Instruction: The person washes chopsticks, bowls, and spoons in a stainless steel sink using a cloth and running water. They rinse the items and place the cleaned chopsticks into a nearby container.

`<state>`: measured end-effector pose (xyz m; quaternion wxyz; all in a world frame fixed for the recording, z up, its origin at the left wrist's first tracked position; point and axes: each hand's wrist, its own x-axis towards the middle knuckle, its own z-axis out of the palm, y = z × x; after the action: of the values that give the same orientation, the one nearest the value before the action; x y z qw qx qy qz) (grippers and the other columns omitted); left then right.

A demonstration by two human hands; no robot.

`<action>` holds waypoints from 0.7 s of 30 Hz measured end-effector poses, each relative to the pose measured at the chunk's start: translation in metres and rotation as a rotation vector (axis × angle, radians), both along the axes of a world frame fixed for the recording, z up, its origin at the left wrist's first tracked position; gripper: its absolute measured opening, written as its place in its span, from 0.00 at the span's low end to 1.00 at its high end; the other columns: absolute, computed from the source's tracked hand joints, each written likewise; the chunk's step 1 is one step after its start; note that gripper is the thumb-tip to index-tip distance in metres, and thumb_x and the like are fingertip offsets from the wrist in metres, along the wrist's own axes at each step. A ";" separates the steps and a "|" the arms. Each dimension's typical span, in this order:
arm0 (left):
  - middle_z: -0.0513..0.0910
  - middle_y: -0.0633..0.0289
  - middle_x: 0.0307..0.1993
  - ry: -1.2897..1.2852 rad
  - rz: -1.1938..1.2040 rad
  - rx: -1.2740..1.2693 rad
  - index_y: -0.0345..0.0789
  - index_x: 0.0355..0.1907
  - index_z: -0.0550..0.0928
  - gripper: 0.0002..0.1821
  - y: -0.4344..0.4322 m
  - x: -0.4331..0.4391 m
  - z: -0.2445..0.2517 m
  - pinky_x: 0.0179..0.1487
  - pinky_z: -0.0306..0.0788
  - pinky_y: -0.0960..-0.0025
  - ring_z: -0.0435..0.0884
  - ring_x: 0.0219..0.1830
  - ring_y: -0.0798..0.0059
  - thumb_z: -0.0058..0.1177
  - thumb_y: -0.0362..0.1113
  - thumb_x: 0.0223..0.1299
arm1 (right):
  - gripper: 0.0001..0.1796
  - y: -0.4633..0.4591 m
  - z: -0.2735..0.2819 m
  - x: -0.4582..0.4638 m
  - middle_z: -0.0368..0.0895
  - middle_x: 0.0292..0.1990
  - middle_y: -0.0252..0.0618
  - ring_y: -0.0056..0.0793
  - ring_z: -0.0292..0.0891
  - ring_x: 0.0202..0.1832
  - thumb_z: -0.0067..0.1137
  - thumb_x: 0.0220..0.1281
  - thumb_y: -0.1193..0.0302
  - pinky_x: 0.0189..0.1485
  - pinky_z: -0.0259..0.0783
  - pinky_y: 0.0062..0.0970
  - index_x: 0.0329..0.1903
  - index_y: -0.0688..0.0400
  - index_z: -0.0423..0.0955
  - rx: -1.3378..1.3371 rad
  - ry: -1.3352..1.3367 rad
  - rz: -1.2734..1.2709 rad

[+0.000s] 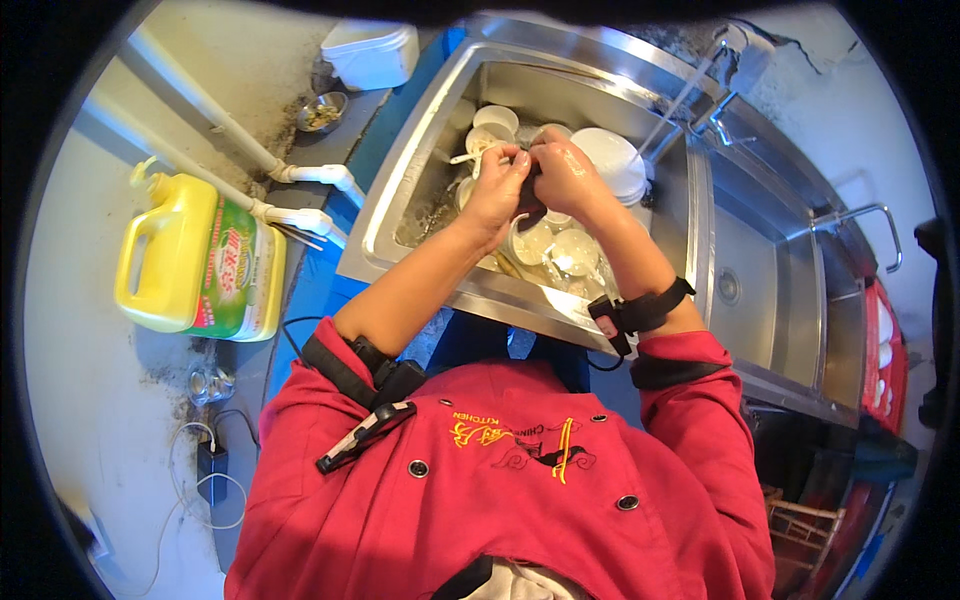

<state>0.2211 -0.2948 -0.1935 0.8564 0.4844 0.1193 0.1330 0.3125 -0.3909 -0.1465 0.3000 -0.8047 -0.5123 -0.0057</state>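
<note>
Over the left basin of a stainless steel sink (420, 161), my left hand (496, 187) and my right hand (564, 171) meet, fingers curled around a small dark item (531, 193) that I cannot identify. Both hands look wet. Below them lie several white bowls (574, 251) in the basin. A stack of white plates (609, 161) stands just right of my right hand. Left of my left hand are more white bowls (495, 118) and a white spoon (462, 158). Water runs from the faucet (716, 112) beside the plates.
A yellow detergent jug (169, 262) stands at the left near white pipes (319, 175). Behind it are a metal bowl with food scraps (322, 112) and a white plastic tub (373, 56). Another basin (765, 300) with a drain lies to the right, and a red crate (885, 352) beyond.
</note>
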 end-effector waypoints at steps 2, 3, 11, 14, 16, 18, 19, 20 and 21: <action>0.69 0.57 0.52 -0.061 0.001 -0.029 0.42 0.63 0.51 0.32 -0.020 0.008 -0.003 0.47 0.73 0.62 0.72 0.52 0.67 0.43 0.55 0.66 | 0.11 -0.007 -0.008 -0.007 0.76 0.39 0.54 0.48 0.73 0.44 0.54 0.51 0.73 0.47 0.70 0.36 0.38 0.64 0.77 0.197 0.090 -0.008; 0.68 0.57 0.53 -0.068 0.019 -0.035 0.42 0.63 0.52 0.33 -0.025 0.011 -0.004 0.48 0.73 0.63 0.71 0.53 0.67 0.44 0.56 0.65 | 0.13 -0.012 -0.010 -0.007 0.76 0.40 0.52 0.44 0.73 0.44 0.54 0.52 0.73 0.47 0.70 0.34 0.41 0.64 0.76 0.203 0.288 -0.025; 0.78 0.63 0.35 -0.111 -0.020 -0.046 0.35 0.48 0.71 0.15 -0.006 0.011 -0.010 0.34 0.75 0.75 0.78 0.32 0.79 0.56 0.30 0.59 | 0.29 -0.061 -0.025 -0.003 0.73 0.55 0.47 0.31 0.69 0.56 0.57 0.55 0.71 0.57 0.65 0.27 0.60 0.66 0.65 0.310 0.859 0.080; 0.78 0.63 0.36 -0.003 0.154 0.321 0.33 0.48 0.72 0.15 0.033 -0.015 -0.014 0.39 0.73 0.75 0.78 0.37 0.78 0.56 0.30 0.58 | 0.23 -0.099 -0.027 0.000 0.71 0.58 0.46 0.32 0.66 0.61 0.57 0.57 0.72 0.61 0.63 0.27 0.56 0.66 0.69 0.381 0.819 0.000; 0.78 0.62 0.37 0.027 0.299 0.735 0.32 0.48 0.73 0.15 0.067 -0.045 -0.020 0.44 0.71 0.74 0.78 0.39 0.75 0.56 0.30 0.58 | 0.21 -0.132 -0.027 0.002 0.74 0.54 0.44 0.30 0.70 0.57 0.56 0.58 0.74 0.60 0.65 0.27 0.56 0.66 0.70 0.435 0.887 -0.105; 0.78 0.58 0.39 0.125 0.416 1.126 0.31 0.48 0.73 0.15 0.092 -0.088 -0.029 0.47 0.70 0.71 0.78 0.42 0.69 0.55 0.30 0.57 | 0.19 -0.165 -0.032 0.001 0.77 0.51 0.41 0.28 0.72 0.54 0.55 0.59 0.75 0.58 0.66 0.26 0.54 0.66 0.71 0.486 0.888 -0.225; 0.78 0.56 0.41 0.183 0.455 1.250 0.31 0.48 0.73 0.16 0.095 -0.106 -0.036 0.49 0.70 0.69 0.77 0.43 0.66 0.55 0.29 0.57 | 0.18 -0.180 -0.037 0.000 0.77 0.50 0.41 0.27 0.73 0.52 0.55 0.60 0.75 0.57 0.67 0.26 0.53 0.66 0.71 0.525 0.881 -0.286; 0.77 0.54 0.41 0.181 0.475 1.315 0.32 0.48 0.73 0.15 0.091 -0.122 -0.043 0.49 0.69 0.68 0.76 0.44 0.64 0.54 0.30 0.57 | 0.17 -0.194 -0.041 -0.002 0.78 0.48 0.40 0.27 0.74 0.51 0.55 0.60 0.75 0.56 0.68 0.25 0.52 0.66 0.72 0.557 0.872 -0.365; 0.76 0.52 0.42 0.295 0.472 1.335 0.33 0.47 0.73 0.15 0.083 -0.135 -0.048 0.50 0.69 0.66 0.75 0.46 0.61 0.54 0.30 0.57 | 0.16 -0.207 -0.046 -0.004 0.78 0.48 0.40 0.26 0.74 0.49 0.54 0.60 0.76 0.55 0.68 0.25 0.51 0.66 0.73 0.608 0.878 -0.404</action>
<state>0.0861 -0.2122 -0.2417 0.3010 0.8785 0.2286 0.2922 0.3086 -0.5981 -0.1922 0.6958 -0.6911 -0.1507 0.1249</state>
